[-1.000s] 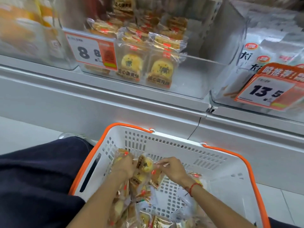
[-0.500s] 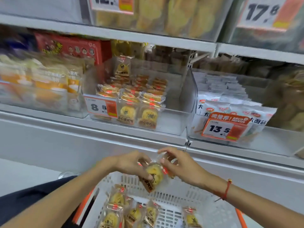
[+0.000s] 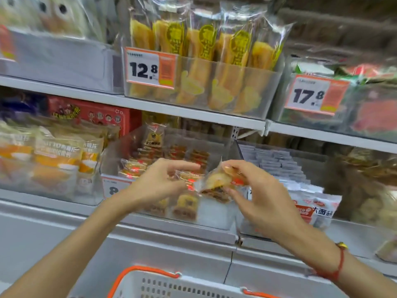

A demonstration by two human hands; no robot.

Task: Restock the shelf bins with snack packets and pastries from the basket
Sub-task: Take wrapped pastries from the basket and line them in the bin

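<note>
My right hand [image 3: 255, 196] pinches a clear-wrapped yellow pastry packet [image 3: 217, 182] in front of the clear shelf bin [image 3: 217, 214] that holds several like packets. My left hand [image 3: 159, 183] hovers just left of the packet with fingers loosely curled, and I cannot see it touching the wrapper. Only the top edge of the white basket with its orange rim [image 3: 148, 269] shows, low in the view, below both hands.
The bin to the left holds orange-and-white snack bags [image 3: 58, 160]; the one to the right holds white packets [image 3: 277, 162] behind an orange price tag. On the shelf above stand tall yellow pastry bags [image 3: 202, 67] with tags 12.8 and 17.8. A red box [image 3: 92, 115] sits behind.
Both hands rose from the basket to the shelf bin with a pastry packet. The left hand has come off the packet, which the right hand now holds alone. The view tilted upward.
</note>
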